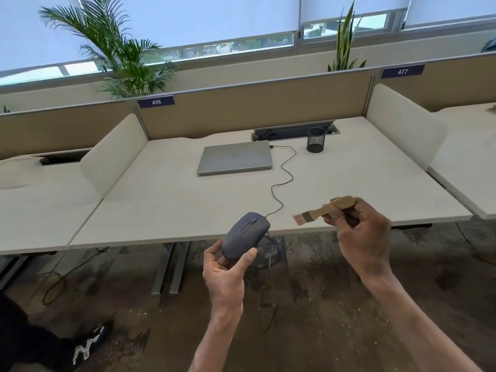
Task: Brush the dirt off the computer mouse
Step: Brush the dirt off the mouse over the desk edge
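A dark grey wired computer mouse (245,235) is lifted off the desk, just in front of its near edge. My left hand (226,272) grips its rear end, thumb on one side and fingers on the other. A thin black cable (285,181) runs from the mouse across the desk to the closed laptop. My right hand (361,234) holds a small wooden brush (326,208) by its handle. The bristles point left, toward the mouse, and stay a short gap away from it.
A closed silver laptop (234,160) lies at the middle of the white desk (161,200). A black mesh pen cup (316,139) stands at the back right. Beige partitions fence the desk. A shoe (90,342) and loose cables show on the floor.
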### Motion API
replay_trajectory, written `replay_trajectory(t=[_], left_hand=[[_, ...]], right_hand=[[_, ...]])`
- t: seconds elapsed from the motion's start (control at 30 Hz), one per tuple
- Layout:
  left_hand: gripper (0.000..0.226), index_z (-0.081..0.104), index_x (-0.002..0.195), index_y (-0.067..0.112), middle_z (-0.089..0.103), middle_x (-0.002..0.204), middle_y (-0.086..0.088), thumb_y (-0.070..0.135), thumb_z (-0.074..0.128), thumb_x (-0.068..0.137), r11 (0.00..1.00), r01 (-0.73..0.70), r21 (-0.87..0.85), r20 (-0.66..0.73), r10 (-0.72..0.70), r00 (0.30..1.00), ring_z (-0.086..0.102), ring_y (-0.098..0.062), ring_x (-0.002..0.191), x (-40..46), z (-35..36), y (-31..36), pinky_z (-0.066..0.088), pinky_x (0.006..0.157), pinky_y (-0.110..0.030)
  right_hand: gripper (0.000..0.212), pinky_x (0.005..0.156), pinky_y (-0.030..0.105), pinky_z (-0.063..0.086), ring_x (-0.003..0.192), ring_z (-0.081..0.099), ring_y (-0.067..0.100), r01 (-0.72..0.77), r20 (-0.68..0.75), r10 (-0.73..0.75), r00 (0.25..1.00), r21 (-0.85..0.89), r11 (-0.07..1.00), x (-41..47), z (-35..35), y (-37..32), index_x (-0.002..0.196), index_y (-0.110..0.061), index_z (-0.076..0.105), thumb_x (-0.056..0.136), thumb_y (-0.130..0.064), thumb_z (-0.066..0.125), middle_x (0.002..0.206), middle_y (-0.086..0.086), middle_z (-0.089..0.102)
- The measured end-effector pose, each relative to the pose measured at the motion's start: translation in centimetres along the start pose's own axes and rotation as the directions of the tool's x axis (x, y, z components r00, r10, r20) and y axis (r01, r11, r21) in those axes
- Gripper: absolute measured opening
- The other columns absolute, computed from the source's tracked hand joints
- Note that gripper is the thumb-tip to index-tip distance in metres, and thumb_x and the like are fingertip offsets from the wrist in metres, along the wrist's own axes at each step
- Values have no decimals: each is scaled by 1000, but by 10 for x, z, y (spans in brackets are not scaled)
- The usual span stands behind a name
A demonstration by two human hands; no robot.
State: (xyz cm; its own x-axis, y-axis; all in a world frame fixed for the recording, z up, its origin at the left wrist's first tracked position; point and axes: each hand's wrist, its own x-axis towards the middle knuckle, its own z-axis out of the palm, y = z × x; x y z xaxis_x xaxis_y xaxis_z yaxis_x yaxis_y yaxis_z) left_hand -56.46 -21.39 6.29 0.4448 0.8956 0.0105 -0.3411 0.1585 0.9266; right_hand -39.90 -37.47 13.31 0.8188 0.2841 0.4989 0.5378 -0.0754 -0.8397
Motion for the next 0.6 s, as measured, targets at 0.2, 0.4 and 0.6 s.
replay_trajectory(t=[0.2,0.4,0.6], left_hand=[[83,54,125,21,70,112,-11,28,95,53,999,-22,39,-37,24,999,78,-17,95,-13,57,-20,63,76,-22],[81,53,123,19,71,114,-17,24,96,55,998,-20,59,-103,26,994,78,-17,95,-20,107,-39,61,74,-19],[79,53,120,22,73,113,-15,23,96,54,998,-12,57,-151,20,988,79,-16,95,-6,151,-52,61,72,-18]], right_hand=[[11,74,37,64,83,75,7,25,42,-25,999,-3,1000,27,-29,21,103,-17,71,93,-15,69,91,-13,74],[10,72,35,64,80,75,8,60,55,-59,997,-14,998,59,-51,38,103,-12,72,93,-12,70,89,-9,75],[12,72,38,64,80,74,12,100,56,-97,994,-46,994,98,-54,50,106,-11,70,94,-12,68,89,-7,74]])
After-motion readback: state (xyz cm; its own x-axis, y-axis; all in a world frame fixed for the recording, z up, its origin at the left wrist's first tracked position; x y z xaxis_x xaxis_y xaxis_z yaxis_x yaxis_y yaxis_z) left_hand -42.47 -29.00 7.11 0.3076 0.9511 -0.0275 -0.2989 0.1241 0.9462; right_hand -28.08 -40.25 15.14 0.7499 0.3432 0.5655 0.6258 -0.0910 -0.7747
